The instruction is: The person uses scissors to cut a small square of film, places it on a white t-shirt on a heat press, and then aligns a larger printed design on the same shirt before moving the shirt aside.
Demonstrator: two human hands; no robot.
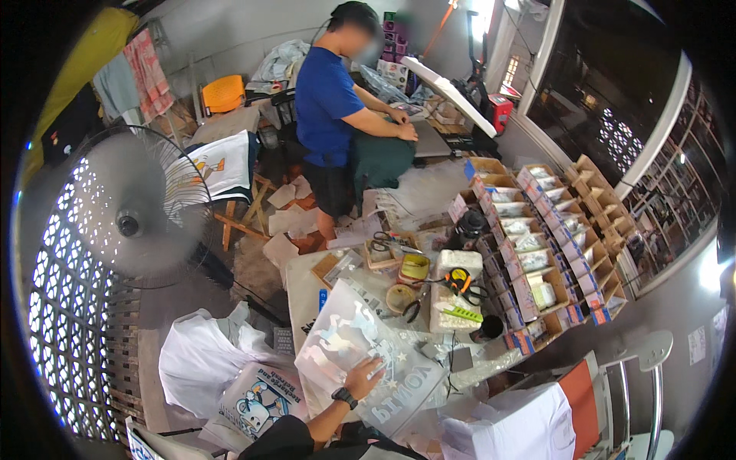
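My left hand [363, 379], with a dark watch on its wrist, lies flat on a translucent printed film sheet [414, 376] with pale lettering. Its fingers are stretched out and grip nothing. Beyond the fingertips, another film sheet [334, 331] with white and coloured figures slants across the table's near left part, overlapping the lettered one. Left of my forearm is a light shirt [230, 395] with a blue cartoon print. My right hand is out of view.
Scissors [381, 241], a tape measure [458, 280] and a green cutter [463, 314] are on the table. Rows of cardboard bins [529, 253] stand right. A fan [129, 222] is left. Farther back, a co-worker [326, 107] handles dark green cloth [382, 159] at an open heat press [451, 96].
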